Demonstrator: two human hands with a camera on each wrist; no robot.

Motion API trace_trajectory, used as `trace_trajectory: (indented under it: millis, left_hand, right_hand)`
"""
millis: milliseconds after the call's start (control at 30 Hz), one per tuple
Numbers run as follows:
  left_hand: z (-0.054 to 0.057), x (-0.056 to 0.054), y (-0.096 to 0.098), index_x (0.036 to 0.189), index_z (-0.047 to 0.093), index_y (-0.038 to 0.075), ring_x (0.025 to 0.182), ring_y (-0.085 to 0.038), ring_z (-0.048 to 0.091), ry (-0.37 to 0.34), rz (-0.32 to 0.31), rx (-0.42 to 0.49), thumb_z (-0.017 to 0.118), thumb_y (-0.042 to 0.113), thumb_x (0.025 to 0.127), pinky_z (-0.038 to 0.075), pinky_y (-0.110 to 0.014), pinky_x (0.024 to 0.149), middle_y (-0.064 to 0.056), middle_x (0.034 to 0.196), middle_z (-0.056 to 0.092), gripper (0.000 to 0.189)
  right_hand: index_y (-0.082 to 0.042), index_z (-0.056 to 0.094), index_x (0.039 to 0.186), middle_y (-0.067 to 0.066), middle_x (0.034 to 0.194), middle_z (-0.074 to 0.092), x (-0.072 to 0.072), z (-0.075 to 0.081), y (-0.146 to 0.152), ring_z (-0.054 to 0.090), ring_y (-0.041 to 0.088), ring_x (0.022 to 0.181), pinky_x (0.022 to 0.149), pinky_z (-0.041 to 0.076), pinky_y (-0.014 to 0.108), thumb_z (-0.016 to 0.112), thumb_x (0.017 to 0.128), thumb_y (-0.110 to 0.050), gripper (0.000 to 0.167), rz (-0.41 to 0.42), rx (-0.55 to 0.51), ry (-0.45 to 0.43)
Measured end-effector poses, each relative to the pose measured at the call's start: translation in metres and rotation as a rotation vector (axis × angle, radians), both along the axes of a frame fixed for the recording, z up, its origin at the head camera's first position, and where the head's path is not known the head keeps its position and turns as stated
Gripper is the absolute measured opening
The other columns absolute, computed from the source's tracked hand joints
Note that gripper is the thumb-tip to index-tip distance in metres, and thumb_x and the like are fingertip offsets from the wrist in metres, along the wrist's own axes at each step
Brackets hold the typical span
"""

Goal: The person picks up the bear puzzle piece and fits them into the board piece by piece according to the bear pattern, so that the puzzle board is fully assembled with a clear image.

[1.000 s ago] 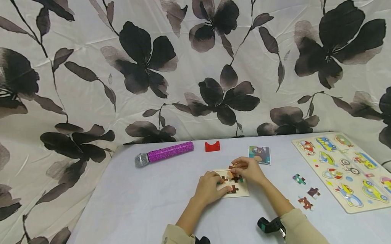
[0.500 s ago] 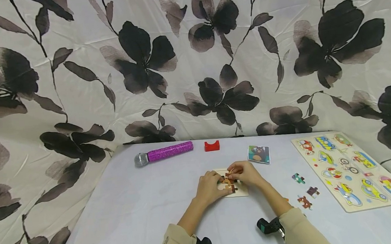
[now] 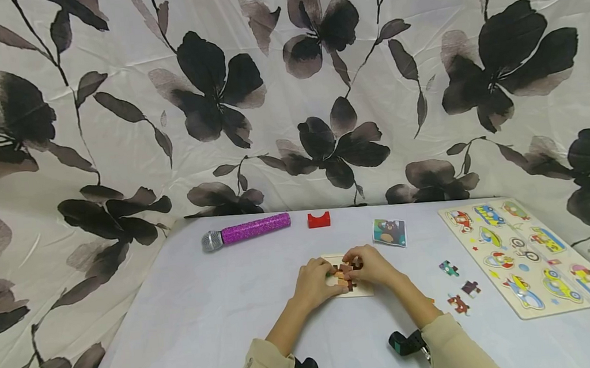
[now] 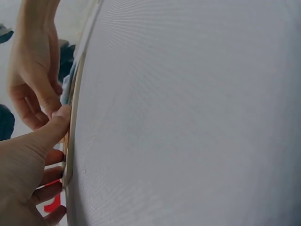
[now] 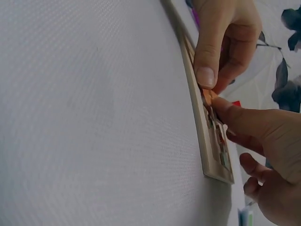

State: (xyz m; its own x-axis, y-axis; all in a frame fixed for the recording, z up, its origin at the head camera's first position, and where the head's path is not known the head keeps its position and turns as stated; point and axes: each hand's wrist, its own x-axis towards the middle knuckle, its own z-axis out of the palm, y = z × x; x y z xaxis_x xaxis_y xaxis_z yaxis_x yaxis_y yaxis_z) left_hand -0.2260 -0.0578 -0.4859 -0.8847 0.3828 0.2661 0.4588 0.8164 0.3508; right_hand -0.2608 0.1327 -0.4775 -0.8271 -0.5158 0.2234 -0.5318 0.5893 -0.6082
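A small light wooden puzzle board [image 3: 366,290] lies on the white table with brown and orange jigsaw pieces in its tray. My left hand [image 3: 312,284] holds the board from the left, thumb and fingertips over its pieces. From the right, my right hand [image 3: 370,263] pinches a brown jigsaw piece [image 3: 345,268] at the board, partly hidden by the fingers. The right wrist view shows both thumbs close together beside an orange piece [image 5: 208,96]. In the left wrist view, the left thumb lies at the board's edge [image 4: 72,141].
Loose jigsaw pieces [image 3: 459,304] lie to the right, near a large vehicle puzzle board [image 3: 535,257]. Behind the hands are a bear picture card [image 3: 389,232], a red block [image 3: 319,220] and a purple glitter microphone [image 3: 257,228]. A floral cloth [image 3: 288,92] hangs behind the table.
My right hand has come down and slightly left with the brown jigsaw piece, lower onto the board. My left hand stays nearly where it was.
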Motion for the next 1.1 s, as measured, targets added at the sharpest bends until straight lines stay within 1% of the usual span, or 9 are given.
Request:
trace_trajectory:
  millis: [100, 200, 400, 633, 800, 900, 933, 967, 1100]
  left_hand:
    - [0.001, 0.001, 0.001, 0.092, 0.07, 0.01, 0.09, -0.018, 0.054, 0.01, -0.009, -0.031, 0.076, 0.048, 0.073, 0.044, -0.035, 0.076, -0.002, 0.096, 0.061, 0.043]
    - [0.002, 0.003, 0.001, 0.092, 0.07, 0.01, 0.09, -0.019, 0.054, 0.032, -0.023, -0.064, 0.073, 0.049, 0.075, 0.044, -0.036, 0.077, -0.003, 0.098, 0.061, 0.043]
    - [0.002, 0.004, -0.001, 0.101, 0.069, 0.01, 0.096, -0.022, 0.057, 0.057, -0.049, -0.118, 0.069, 0.045, 0.081, 0.047, -0.037, 0.081, -0.006, 0.108, 0.063, 0.041]
    - [0.006, 0.004, -0.01, 0.116, 0.068, 0.01, 0.11, -0.03, 0.055, -0.014, -0.145, -0.096, 0.064, 0.035, 0.088, 0.046, -0.046, 0.09, -0.016, 0.122, 0.06, 0.038]
    - [0.003, 0.002, -0.016, 0.12, 0.066, 0.014, 0.113, -0.031, 0.054, 0.001, -0.219, -0.101, 0.057, 0.038, 0.092, 0.047, -0.047, 0.089, -0.017, 0.126, 0.058, 0.038]
    - [0.002, 0.002, -0.015, 0.119, 0.067, 0.014, 0.115, -0.031, 0.053, -0.012, -0.204, -0.114, 0.059, 0.038, 0.091, 0.046, -0.047, 0.09, -0.016, 0.128, 0.057, 0.038]
    - [0.007, 0.005, -0.013, 0.117, 0.068, 0.012, 0.115, -0.032, 0.053, -0.035, -0.183, -0.117, 0.062, 0.035, 0.089, 0.046, -0.048, 0.091, -0.017, 0.127, 0.057, 0.037]
    - [0.007, 0.005, -0.011, 0.116, 0.069, 0.012, 0.114, -0.031, 0.054, -0.034, -0.171, -0.115, 0.064, 0.035, 0.088, 0.046, -0.047, 0.091, -0.016, 0.126, 0.058, 0.036]
    - [0.001, 0.004, -0.006, 0.105, 0.072, 0.012, 0.108, -0.027, 0.057, 0.025, -0.112, -0.111, 0.068, 0.038, 0.083, 0.048, -0.044, 0.086, -0.012, 0.118, 0.062, 0.034]
  right_hand:
    - [-0.002, 0.073, 0.094, 0.006, 0.094, 0.065, 0.002, 0.001, 0.0, 0.047, 0.018, 0.08, 0.071, 0.036, 0.03, 0.077, 0.077, -0.016, 0.022, 0.011, 0.077, 0.065]
    - [-0.004, 0.075, 0.095, 0.007, 0.1, 0.063, 0.007, 0.002, -0.001, 0.046, 0.022, 0.087, 0.074, 0.035, 0.035, 0.072, 0.081, -0.014, 0.017, 0.023, 0.132, 0.071]
    - [-0.007, 0.074, 0.098, 0.008, 0.107, 0.064, 0.013, 0.004, -0.005, 0.049, 0.027, 0.091, 0.072, 0.038, 0.04, 0.068, 0.084, -0.01, 0.015, 0.051, 0.23, 0.113]
    - [-0.003, 0.072, 0.103, 0.009, 0.108, 0.064, 0.016, 0.007, -0.009, 0.05, 0.026, 0.092, 0.069, 0.035, 0.035, 0.068, 0.085, -0.008, 0.019, 0.027, 0.213, 0.094]
    - [-0.003, 0.072, 0.104, 0.009, 0.108, 0.064, 0.017, 0.006, -0.009, 0.051, 0.028, 0.094, 0.069, 0.035, 0.035, 0.068, 0.084, -0.009, 0.021, 0.011, 0.21, 0.102]
    - [-0.004, 0.073, 0.103, 0.01, 0.108, 0.064, 0.018, 0.004, -0.008, 0.051, 0.029, 0.095, 0.069, 0.035, 0.036, 0.068, 0.084, -0.009, 0.021, 0.012, 0.208, 0.114]
    - [-0.004, 0.073, 0.103, 0.01, 0.108, 0.063, 0.018, 0.004, -0.007, 0.051, 0.029, 0.095, 0.069, 0.036, 0.036, 0.069, 0.084, -0.009, 0.02, 0.015, 0.199, 0.116]
    - [-0.005, 0.073, 0.102, 0.01, 0.108, 0.063, 0.018, 0.003, -0.006, 0.051, 0.028, 0.095, 0.07, 0.035, 0.036, 0.069, 0.083, -0.008, 0.02, 0.014, 0.185, 0.108]
    - [-0.006, 0.075, 0.098, 0.009, 0.106, 0.063, 0.019, 0.002, -0.003, 0.05, 0.027, 0.095, 0.071, 0.033, 0.035, 0.069, 0.082, -0.005, 0.017, 0.025, 0.131, 0.09]
